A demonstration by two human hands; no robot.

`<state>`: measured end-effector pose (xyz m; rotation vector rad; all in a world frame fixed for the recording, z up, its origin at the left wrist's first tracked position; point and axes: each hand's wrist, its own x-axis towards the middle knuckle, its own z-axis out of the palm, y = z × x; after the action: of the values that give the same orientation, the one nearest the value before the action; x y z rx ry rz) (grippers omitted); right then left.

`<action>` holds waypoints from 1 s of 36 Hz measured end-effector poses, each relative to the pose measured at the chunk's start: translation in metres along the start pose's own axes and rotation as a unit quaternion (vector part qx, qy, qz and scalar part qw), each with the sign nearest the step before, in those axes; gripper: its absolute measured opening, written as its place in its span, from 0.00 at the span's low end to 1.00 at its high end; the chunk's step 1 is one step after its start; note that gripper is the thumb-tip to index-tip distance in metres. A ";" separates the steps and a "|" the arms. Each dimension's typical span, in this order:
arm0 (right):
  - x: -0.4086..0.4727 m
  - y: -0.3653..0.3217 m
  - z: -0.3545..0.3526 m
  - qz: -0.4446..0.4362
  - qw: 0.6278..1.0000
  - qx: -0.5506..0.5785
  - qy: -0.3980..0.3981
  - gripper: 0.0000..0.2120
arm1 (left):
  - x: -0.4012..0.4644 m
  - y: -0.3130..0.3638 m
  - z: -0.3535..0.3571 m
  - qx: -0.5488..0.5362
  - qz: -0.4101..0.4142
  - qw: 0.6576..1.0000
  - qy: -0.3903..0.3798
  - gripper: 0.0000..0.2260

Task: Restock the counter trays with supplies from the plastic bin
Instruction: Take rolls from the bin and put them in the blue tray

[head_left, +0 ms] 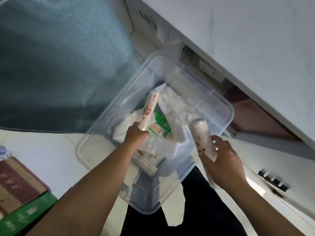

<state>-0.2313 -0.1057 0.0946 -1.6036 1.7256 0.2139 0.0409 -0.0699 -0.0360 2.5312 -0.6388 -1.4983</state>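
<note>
A clear plastic bin [219, 106] sits on the floor below me, holding white packets [172, 103], a green-and-white pouch [162, 123] and several small tubes [148, 164]. My left hand [136, 133] reaches into the bin and grips the lower end of a white tube with an orange print [150, 108], which points up and away. My right hand [223, 160] holds a second white tube with an orange print [202, 138] over the bin's right side.
A white counter [238, 40] runs diagonally across the top right, with a dark gap beneath it. A teal rug [59, 65] covers the floor at left. Red and green cartons [20, 193] are stacked at bottom left. Black knobs [272, 181] are on a white panel at right.
</note>
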 end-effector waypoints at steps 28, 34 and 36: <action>0.008 0.007 0.003 -0.074 0.993 -0.084 -0.048 0.29 | -0.114 0.009 0.024 -0.223 0.045 0.971 0.078 0.15; 0.003 0.002 -0.015 -0.096 0.989 -0.063 -0.094 0.27 | -0.228 0.003 0.010 -0.336 0.030 0.936 0.100 0.17; -0.003 -0.001 -0.023 -0.114 0.988 -0.031 -0.095 0.28 | -0.256 0.001 0.002 -0.354 0.033 0.929 0.106 0.17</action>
<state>-0.2400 -0.1172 0.1132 -1.7496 1.3918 0.3006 -0.0679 0.0374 0.1692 2.0310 -0.1044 -1.1282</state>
